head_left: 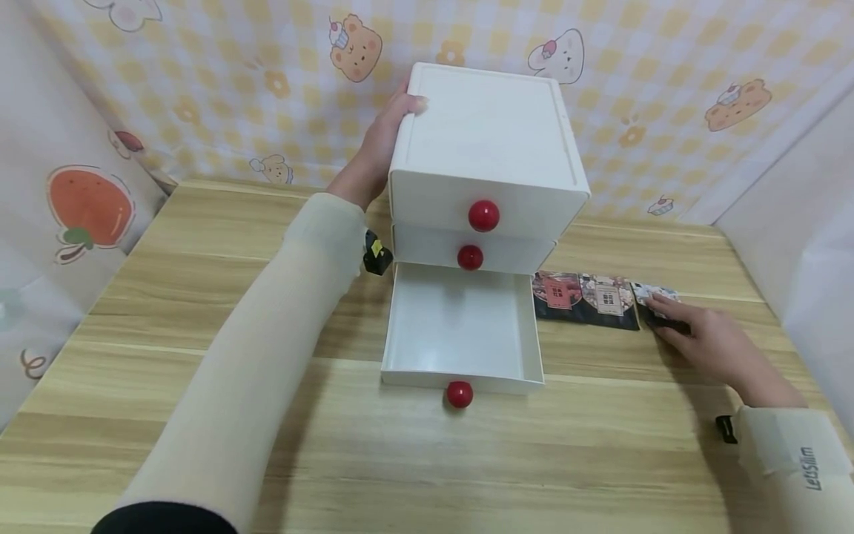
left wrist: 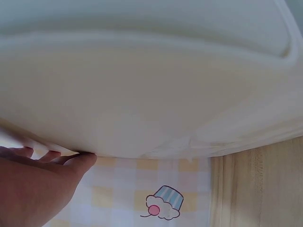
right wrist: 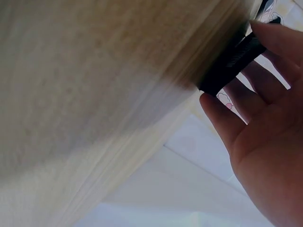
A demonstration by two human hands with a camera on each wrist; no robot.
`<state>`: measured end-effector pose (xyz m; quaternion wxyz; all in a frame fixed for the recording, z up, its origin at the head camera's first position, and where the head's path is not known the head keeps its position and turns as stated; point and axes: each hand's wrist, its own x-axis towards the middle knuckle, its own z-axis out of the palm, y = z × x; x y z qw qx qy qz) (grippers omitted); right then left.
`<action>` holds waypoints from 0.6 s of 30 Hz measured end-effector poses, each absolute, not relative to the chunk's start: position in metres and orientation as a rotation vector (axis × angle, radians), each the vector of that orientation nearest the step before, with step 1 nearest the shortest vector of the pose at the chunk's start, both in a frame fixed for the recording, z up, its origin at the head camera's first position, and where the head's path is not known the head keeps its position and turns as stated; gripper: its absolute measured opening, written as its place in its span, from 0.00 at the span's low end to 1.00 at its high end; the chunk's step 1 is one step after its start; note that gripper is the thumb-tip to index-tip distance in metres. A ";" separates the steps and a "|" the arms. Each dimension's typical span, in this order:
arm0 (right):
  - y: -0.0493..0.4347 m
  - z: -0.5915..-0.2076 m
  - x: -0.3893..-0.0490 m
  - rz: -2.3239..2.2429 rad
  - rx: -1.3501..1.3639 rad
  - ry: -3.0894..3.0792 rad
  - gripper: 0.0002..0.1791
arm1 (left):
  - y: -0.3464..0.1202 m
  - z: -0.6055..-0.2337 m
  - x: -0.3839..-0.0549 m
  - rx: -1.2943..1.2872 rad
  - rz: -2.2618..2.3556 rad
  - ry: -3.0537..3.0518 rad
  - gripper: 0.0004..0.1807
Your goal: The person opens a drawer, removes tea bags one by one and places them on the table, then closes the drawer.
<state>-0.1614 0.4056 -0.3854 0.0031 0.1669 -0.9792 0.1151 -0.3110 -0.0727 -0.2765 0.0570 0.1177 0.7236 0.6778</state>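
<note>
A white three-drawer cabinet (head_left: 487, 126) with red knobs stands on the wooden table. Its bottom drawer (head_left: 460, 326) is pulled out and bare inside. My left hand (head_left: 383, 141) holds the cabinet at its left rear, one digit over the top edge; in the left wrist view, fingers (left wrist: 80, 163) lie along the white wall. To the right, my right hand (head_left: 707, 337) pinches a dark packet (head_left: 654, 293) at the end of a row. In the right wrist view, thumb and fingers are around the black packet (right wrist: 236, 59), its face mostly hidden.
Beside the open drawer lie a red-labelled dark packet (head_left: 559, 293) and a pale-labelled one (head_left: 608, 300), side by side. A checked cloth (head_left: 227, 96) with cartoon figures hangs behind the table (head_left: 373, 460). White cloth walls (head_left: 800, 148) bound both sides.
</note>
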 end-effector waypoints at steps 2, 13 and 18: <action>0.406 -0.385 -0.161 0.349 0.528 -3.080 0.27 | -0.072 -0.276 -0.311 0.357 2.056 2.190 0.37; 0.405 -0.379 -0.160 0.291 0.559 -3.158 0.28 | -0.073 -0.276 -0.310 0.353 2.061 2.192 0.36; 0.404 -0.378 -0.160 0.315 0.576 -3.136 0.28 | -0.072 -0.275 -0.310 0.369 2.080 2.173 0.37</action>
